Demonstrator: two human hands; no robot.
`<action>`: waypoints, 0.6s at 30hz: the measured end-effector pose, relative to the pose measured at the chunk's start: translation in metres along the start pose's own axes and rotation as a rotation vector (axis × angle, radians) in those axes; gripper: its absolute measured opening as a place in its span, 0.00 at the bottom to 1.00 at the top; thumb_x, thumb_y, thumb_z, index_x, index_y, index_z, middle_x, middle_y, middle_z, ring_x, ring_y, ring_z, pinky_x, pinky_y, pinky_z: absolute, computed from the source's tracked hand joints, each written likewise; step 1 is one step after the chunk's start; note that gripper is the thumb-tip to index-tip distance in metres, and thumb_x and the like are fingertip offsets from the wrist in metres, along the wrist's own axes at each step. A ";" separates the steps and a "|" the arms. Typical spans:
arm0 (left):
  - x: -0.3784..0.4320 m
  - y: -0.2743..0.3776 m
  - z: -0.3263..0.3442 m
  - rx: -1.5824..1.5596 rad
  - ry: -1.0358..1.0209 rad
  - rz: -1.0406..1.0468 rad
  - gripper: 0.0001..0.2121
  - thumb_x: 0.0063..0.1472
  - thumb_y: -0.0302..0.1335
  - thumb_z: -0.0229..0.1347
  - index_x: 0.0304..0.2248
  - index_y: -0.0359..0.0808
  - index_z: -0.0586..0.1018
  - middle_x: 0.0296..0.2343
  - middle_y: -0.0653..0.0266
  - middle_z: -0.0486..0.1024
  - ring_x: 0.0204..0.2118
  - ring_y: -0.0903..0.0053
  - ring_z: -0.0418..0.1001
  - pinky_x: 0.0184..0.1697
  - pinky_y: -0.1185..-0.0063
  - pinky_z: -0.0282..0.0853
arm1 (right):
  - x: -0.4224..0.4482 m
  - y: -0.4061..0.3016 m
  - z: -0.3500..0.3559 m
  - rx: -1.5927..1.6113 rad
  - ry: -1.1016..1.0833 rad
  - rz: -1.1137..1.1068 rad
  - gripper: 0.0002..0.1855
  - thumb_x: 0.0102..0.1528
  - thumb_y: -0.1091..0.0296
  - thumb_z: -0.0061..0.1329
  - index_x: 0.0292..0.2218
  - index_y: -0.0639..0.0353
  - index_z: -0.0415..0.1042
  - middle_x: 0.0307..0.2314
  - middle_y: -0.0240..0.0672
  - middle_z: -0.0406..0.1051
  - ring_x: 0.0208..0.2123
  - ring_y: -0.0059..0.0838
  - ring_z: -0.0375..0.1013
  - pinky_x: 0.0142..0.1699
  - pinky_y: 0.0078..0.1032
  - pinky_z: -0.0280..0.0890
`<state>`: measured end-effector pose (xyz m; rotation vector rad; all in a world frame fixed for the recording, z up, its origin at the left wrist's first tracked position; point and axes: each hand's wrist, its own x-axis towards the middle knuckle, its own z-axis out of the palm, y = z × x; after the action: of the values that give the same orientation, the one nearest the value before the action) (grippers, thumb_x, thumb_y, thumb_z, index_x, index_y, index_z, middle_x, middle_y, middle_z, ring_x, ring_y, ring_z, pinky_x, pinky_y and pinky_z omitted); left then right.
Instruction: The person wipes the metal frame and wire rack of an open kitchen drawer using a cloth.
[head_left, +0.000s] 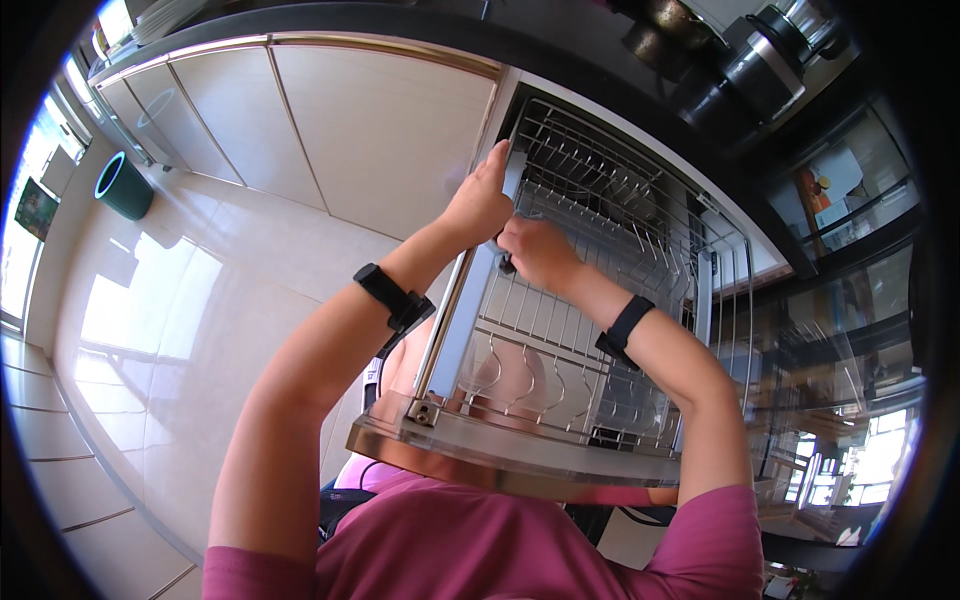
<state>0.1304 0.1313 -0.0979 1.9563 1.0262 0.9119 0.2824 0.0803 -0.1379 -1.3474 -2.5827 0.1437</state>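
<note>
A pull-out wire dish rack drawer (536, 315) stands open in front of me, with curved wire dividers and a clear plastic tray (574, 225) in it. My left hand (484, 199) is at the drawer's left side rail (459, 330), its fingers extended upward along the edge; whether it grips anything is hidden. Just to the right, my right hand (536, 251) is closed around a small dark grey item (505, 262), perhaps a cloth, at the inner side of the rail. Both wrists bear black straps.
Above the drawer runs a dark countertop (420, 34) with a metal pot (667, 34) and a black appliance (750, 67). Pale cabinet doors (382, 127) are at the left. A green bin (124, 187) stands on the tiled floor. Dark glass-fronted shelves (825, 330) are at the right.
</note>
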 end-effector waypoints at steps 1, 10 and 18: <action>-0.001 0.001 0.000 0.004 -0.010 -0.011 0.34 0.43 0.15 0.42 0.54 0.30 0.51 0.48 0.39 0.60 0.52 0.51 0.57 0.54 0.71 0.55 | -0.002 -0.006 -0.001 -0.037 -0.036 -0.068 0.04 0.41 0.79 0.46 0.24 0.61 0.66 0.27 0.39 0.65 0.32 0.39 0.69 0.37 0.33 0.65; -0.006 0.003 0.001 -0.033 -0.004 0.006 0.34 0.43 0.15 0.41 0.54 0.30 0.50 0.49 0.39 0.58 0.53 0.52 0.55 0.55 0.72 0.53 | -0.007 -0.012 -0.009 -0.009 -0.049 -0.260 0.04 0.44 0.78 0.44 0.25 0.59 0.63 0.27 0.38 0.65 0.33 0.37 0.70 0.37 0.31 0.66; -0.002 0.002 0.001 -0.035 -0.007 0.019 0.33 0.43 0.14 0.39 0.54 0.30 0.50 0.44 0.43 0.66 0.49 0.52 0.62 0.51 0.71 0.58 | -0.003 -0.014 -0.003 -0.135 -0.054 -0.118 0.06 0.44 0.79 0.42 0.27 0.59 0.63 0.27 0.39 0.63 0.33 0.37 0.69 0.35 0.30 0.67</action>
<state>0.1306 0.1281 -0.0970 1.9417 0.9835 0.9271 0.2738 0.0697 -0.1330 -1.2453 -2.7536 -0.0149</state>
